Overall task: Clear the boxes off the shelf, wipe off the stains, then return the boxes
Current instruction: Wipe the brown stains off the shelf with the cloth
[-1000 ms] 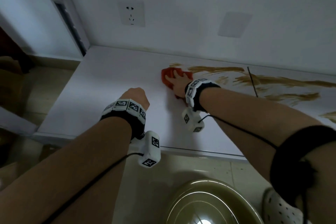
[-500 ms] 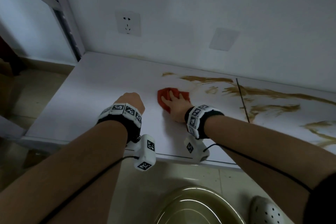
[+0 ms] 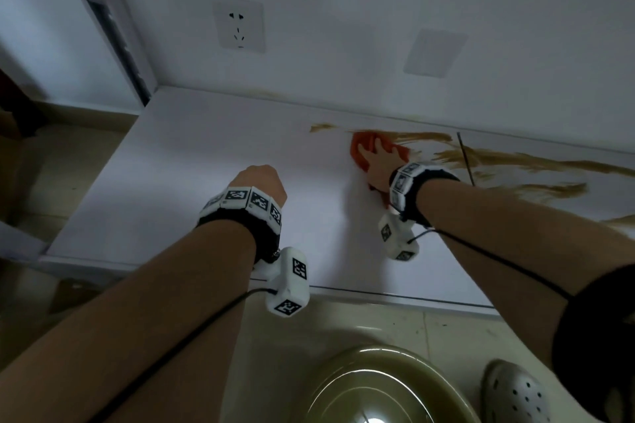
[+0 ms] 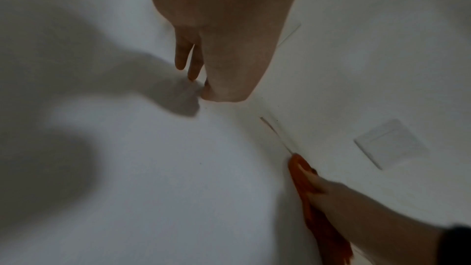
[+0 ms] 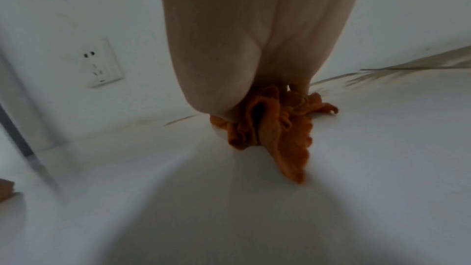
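Both bare forearms wear black wristbands with white marker tiles (black cables trailing) and white camera pods.

A: You see an orange cloth on a white shelf. Confirm the stains.

B: Brown streaks. Your wristbands are black with black-and-white square markers. The wall socket is white, the basin olive.
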Demonstrator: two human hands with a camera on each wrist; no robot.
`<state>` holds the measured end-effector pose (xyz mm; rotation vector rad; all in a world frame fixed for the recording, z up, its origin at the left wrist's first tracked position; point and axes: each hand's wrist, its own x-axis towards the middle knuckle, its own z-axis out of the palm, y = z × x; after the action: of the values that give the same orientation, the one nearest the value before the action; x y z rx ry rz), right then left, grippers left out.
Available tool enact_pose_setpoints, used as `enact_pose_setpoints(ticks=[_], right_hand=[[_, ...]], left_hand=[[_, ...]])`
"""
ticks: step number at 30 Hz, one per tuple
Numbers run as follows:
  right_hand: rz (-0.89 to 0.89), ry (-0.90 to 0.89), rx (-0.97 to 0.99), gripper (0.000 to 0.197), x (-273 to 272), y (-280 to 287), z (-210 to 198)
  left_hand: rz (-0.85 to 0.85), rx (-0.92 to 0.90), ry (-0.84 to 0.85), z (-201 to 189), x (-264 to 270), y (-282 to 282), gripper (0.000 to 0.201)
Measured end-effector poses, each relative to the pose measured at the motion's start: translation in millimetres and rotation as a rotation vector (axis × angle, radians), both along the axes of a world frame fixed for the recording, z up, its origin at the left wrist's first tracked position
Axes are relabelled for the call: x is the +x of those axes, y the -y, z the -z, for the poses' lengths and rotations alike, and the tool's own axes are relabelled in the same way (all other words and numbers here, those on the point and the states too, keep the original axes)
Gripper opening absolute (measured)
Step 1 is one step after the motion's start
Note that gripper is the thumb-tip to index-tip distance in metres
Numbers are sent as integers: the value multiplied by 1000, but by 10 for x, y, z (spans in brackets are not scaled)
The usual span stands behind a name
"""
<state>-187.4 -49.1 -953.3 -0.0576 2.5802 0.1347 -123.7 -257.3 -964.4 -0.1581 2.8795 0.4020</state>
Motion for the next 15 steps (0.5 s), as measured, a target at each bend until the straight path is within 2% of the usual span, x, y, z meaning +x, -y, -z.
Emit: enact_pose_setpoints(ticks=[3,6,10,13,15], right_hand=[[59,-9,2,73,198,-255,50],[10,7,-11,67,437,-244,66],[-166,54,-87,61,599,115,56],[-273,77,-109,60,523,431,104],[-277,73,-107,63,414,570,107]], left_hand=[[40,-25,-4,-27,0,-29,19],[50,-32,-4,-49,-5,-51,23],[-27,-31,46,-122,-10,-63,38],[-5,-51,73,-116,12,-61,19],[23,-80,75,-85,27,-52,19]])
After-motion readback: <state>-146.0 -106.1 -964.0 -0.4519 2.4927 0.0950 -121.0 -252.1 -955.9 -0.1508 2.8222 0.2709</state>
